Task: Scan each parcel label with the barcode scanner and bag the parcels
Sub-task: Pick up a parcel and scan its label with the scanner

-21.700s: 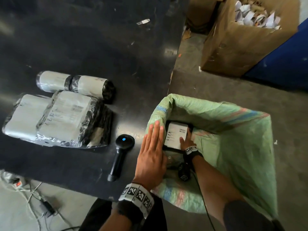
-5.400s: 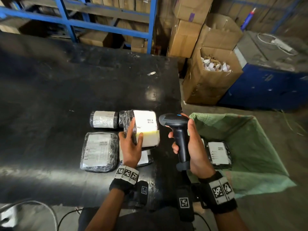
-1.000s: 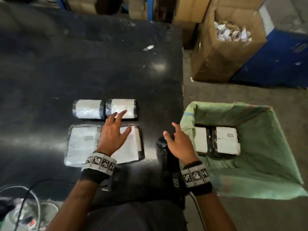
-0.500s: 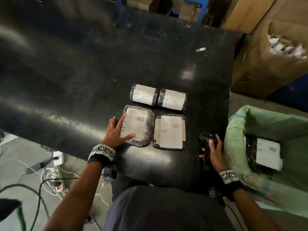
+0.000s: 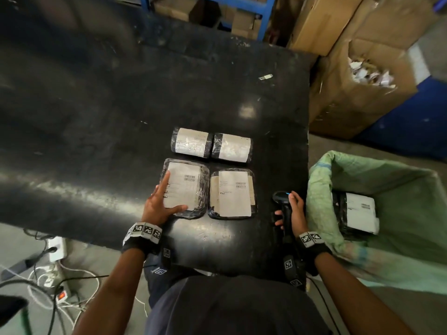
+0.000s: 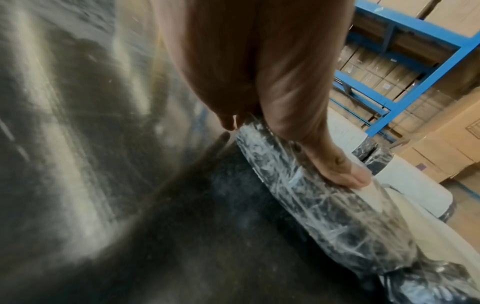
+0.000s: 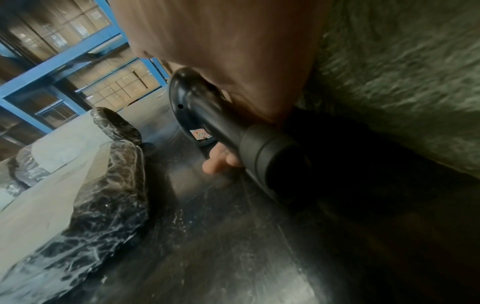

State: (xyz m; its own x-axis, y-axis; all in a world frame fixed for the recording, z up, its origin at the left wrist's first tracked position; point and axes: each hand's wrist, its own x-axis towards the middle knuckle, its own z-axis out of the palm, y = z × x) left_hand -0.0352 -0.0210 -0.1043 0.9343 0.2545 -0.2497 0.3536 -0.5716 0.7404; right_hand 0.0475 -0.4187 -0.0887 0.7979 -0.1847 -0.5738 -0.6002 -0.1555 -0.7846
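Four plastic-wrapped parcels with white labels lie on the black table [image 5: 121,153]: two rolled ones [image 5: 189,142] [image 5: 232,148] at the back and two flat ones in front. My left hand [image 5: 162,204] rests on the near-left corner of the left flat parcel [image 5: 186,187], index finger straight along the label. In the left wrist view its thumb [image 6: 345,174] lies on that parcel's [image 6: 311,195] top. My right hand [image 5: 294,211] grips the handle of the black barcode scanner [image 5: 280,198], low over the table's right edge. Its fingertips [image 7: 221,162] curl under the scanner's handle [image 7: 215,123]. The right flat parcel [image 5: 232,193] lies untouched.
An open green woven bag [image 5: 321,189] stands on the floor just right of the table, with a labelled parcel [image 5: 358,211] inside. Cardboard boxes [image 5: 350,93] and blue racking [image 5: 263,10] stand behind. Cables and a power strip [image 5: 55,250] lie on the floor at the left.
My right hand's fingers have curled round the scanner's handle. My left hand stays at the left flat parcel's corner. The view has shifted a little.
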